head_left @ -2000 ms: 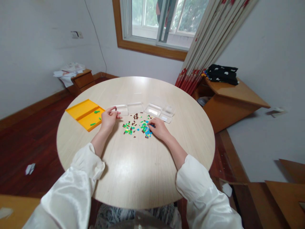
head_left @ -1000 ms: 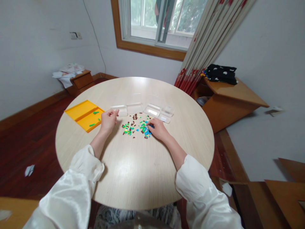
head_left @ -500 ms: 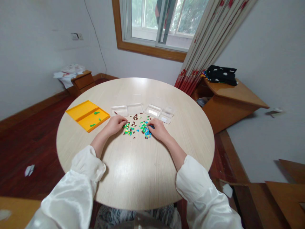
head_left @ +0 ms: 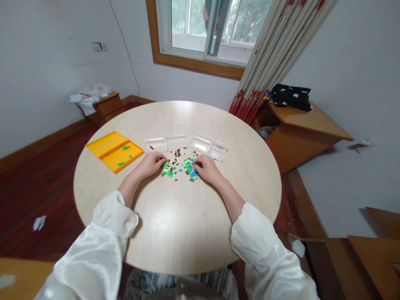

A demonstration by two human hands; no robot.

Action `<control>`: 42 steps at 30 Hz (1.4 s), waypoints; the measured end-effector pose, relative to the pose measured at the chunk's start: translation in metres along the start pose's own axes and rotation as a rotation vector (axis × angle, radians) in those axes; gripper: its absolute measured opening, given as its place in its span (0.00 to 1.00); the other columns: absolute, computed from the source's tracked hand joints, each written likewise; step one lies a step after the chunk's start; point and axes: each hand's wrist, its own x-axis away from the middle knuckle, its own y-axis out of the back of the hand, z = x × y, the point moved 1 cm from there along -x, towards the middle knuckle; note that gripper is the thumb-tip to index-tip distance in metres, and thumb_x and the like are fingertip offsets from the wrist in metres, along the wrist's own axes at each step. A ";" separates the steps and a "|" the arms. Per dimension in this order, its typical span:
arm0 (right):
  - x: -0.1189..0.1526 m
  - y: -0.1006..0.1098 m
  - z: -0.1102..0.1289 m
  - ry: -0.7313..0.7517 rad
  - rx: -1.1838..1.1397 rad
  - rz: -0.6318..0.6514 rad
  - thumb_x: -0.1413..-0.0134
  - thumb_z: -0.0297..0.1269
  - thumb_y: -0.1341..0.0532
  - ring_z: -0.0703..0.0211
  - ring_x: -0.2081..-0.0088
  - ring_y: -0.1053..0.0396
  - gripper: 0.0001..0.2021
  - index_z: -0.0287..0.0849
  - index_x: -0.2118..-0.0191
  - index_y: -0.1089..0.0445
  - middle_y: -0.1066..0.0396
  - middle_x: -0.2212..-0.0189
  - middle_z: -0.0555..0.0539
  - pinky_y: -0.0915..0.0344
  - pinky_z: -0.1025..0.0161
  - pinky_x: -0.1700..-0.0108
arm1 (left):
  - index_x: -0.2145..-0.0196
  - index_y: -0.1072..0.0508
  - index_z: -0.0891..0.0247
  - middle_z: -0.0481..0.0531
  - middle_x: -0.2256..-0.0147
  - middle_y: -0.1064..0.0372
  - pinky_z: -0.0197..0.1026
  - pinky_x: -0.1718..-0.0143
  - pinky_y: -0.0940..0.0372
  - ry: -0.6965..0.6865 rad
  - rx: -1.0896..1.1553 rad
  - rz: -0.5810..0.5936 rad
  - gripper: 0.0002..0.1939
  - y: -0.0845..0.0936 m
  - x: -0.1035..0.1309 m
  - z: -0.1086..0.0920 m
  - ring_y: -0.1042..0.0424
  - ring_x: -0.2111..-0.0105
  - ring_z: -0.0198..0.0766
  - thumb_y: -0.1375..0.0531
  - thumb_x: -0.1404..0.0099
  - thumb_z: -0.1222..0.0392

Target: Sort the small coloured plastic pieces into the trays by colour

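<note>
Brown piece (head_left: 151, 147) now in clear box (head_left: 161, 144), my left hand (head_left: 152, 163) rejoins right hand (head_left: 207, 167) at loose bits (head_left: 171, 170), fingertips bunched, hold unclear.

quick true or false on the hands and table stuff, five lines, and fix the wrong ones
1. The yellow tray has green pieces in it. True.
2. The left hand is inside the yellow tray. False: the left hand is at the edge of the scattered small pieces.
3. The right hand is beside blue pieces. True.
4. The round table is dark red. False: the round table is a pale wood colour.
5. The curtain hangs at the picture's left side of the window. False: it hangs at the right side.
</note>
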 end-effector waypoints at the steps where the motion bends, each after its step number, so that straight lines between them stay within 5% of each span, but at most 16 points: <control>1: 0.000 0.000 0.000 0.000 0.000 -0.001 0.52 0.25 0.42 0.59 0.64 0.33 0.07 0.39 0.69 0.27 0.29 0.69 0.46 0.40 0.61 0.58 | 0.77 0.23 0.61 0.53 0.75 0.28 0.38 0.71 0.39 -0.004 0.004 0.007 0.06 0.000 0.001 -0.001 0.33 0.76 0.38 0.41 0.48 0.61; 11: 0.000 0.000 0.001 0.023 0.011 -0.009 0.51 0.25 0.42 0.59 0.64 0.33 0.06 0.40 0.70 0.28 0.29 0.69 0.47 0.40 0.62 0.58 | 0.66 0.25 0.64 0.47 0.76 0.35 0.36 0.74 0.44 -0.013 -0.041 0.213 0.16 0.013 0.005 0.004 0.39 0.76 0.34 0.36 0.53 0.55; 15: 0.000 0.000 0.001 0.025 0.011 -0.014 0.51 0.24 0.41 0.59 0.65 0.33 0.06 0.40 0.70 0.28 0.29 0.70 0.47 0.40 0.61 0.59 | 0.68 0.27 0.65 0.46 0.78 0.38 0.36 0.74 0.45 0.015 -0.044 0.236 0.14 0.014 0.004 0.011 0.40 0.76 0.34 0.38 0.52 0.55; 31: 0.002 -0.003 0.009 0.161 -0.052 0.034 0.51 0.24 0.41 0.60 0.64 0.34 0.08 0.42 0.67 0.26 0.30 0.67 0.47 0.42 0.60 0.58 | 0.73 0.27 0.63 0.51 0.74 0.31 0.38 0.72 0.41 0.023 -0.006 0.195 0.09 0.011 0.004 0.008 0.35 0.74 0.37 0.41 0.49 0.55; 42: 0.006 -0.005 0.015 0.180 0.017 0.088 0.47 0.34 0.38 0.57 0.59 0.36 0.07 0.42 0.62 0.26 0.31 0.64 0.45 0.45 0.56 0.54 | 0.72 0.29 0.64 0.53 0.75 0.30 0.39 0.72 0.40 0.045 0.140 0.059 0.08 0.011 0.000 0.008 0.33 0.74 0.38 0.43 0.45 0.56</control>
